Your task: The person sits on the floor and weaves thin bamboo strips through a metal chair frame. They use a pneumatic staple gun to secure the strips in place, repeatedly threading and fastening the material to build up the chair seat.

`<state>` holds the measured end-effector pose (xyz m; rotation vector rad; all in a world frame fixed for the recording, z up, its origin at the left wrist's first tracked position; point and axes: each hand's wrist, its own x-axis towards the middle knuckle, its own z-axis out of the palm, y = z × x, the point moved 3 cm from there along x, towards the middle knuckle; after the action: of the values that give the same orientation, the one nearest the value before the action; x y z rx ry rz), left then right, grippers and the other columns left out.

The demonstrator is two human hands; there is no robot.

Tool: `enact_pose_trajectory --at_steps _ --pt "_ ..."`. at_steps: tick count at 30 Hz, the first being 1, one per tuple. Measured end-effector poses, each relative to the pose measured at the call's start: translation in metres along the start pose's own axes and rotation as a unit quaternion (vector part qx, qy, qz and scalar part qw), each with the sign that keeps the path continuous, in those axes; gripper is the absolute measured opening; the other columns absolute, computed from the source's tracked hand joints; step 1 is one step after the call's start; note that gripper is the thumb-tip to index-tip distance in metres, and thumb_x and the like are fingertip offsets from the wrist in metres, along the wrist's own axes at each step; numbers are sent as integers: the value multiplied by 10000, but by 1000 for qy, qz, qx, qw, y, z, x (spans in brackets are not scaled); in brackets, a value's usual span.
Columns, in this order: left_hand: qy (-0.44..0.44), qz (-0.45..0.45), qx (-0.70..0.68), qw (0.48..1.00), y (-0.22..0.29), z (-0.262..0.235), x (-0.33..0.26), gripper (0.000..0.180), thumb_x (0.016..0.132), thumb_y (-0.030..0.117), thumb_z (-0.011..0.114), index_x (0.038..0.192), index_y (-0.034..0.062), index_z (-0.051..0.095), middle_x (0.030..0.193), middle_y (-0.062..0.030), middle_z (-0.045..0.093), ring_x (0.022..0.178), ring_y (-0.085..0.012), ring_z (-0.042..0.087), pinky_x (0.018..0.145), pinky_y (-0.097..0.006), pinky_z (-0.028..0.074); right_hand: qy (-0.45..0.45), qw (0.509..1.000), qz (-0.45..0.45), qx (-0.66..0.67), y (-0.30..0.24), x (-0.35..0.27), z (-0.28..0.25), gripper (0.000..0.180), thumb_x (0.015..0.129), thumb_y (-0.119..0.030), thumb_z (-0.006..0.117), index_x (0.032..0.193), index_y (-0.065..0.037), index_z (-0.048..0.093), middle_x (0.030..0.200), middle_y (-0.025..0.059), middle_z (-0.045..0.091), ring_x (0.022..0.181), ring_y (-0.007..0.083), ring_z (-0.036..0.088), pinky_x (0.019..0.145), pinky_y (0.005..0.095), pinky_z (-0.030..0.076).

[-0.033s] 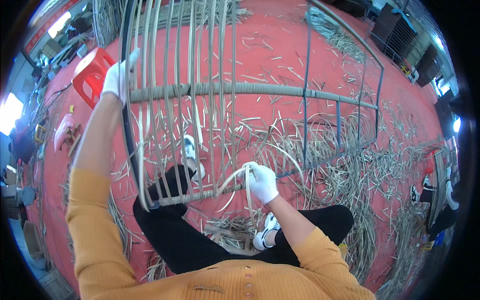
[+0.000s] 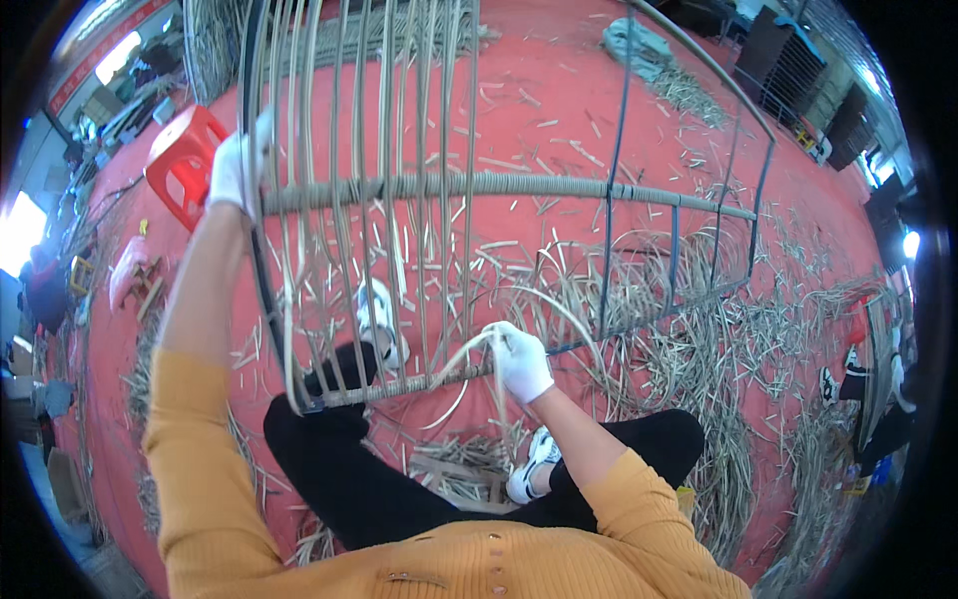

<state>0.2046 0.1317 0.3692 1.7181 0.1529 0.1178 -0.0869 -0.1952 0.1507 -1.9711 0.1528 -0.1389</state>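
A large dark metal frame (image 2: pixel 611 150) stands before me on a red floor, its left part filled with upright pale cane strips (image 2: pixel 384 120) and a cane-wrapped crossbar (image 2: pixel 519 185). My left hand (image 2: pixel 236 168), in a white glove, grips the frame's left upright near the crossbar. My right hand (image 2: pixel 521 361), also gloved, is closed on a loose pale cane strip (image 2: pixel 559 302) at the frame's lower bar; the strip loops up and to the right. My legs in black trousers and white shoes lie under the frame.
Cane offcuts (image 2: pixel 718 349) litter the red floor, thickest to the right and by my feet. A red plastic stool (image 2: pixel 180 160) stands behind the frame at left. Another person's feet (image 2: pixel 830 384) show at the right edge; dark crates (image 2: pixel 788 60) stand far right.
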Motion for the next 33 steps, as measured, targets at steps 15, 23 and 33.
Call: enact_pose_trajectory --at_steps 15,23,33 --pt "-148 348 211 901 -349 -39 58 316 996 283 521 785 59 592 723 -96 591 693 -231 590 671 -405 487 -83 965 -239 -61 -223 -19 -123 157 1001 -16 545 1074 28 677 1088 129 752 957 203 720 887 316 557" --pt "256 322 241 879 -54 -138 -67 233 985 189 588 1040 -6 704 977 -169 724 899 -297 695 818 -402 536 -113 960 -234 103 -229 -3 -110 166 1027 -139 585 1054 -5 680 955 55 723 943 146 694 824 299 566" --pt "-105 476 489 723 28 68 -195 453 1001 545 475 890 151 671 820 -83 718 788 -314 714 661 -461 553 -179 963 -149 133 -266 47 -113 243 1084 -172 490 1112 39 609 1095 142 717 1069 247 708 982 382 560"
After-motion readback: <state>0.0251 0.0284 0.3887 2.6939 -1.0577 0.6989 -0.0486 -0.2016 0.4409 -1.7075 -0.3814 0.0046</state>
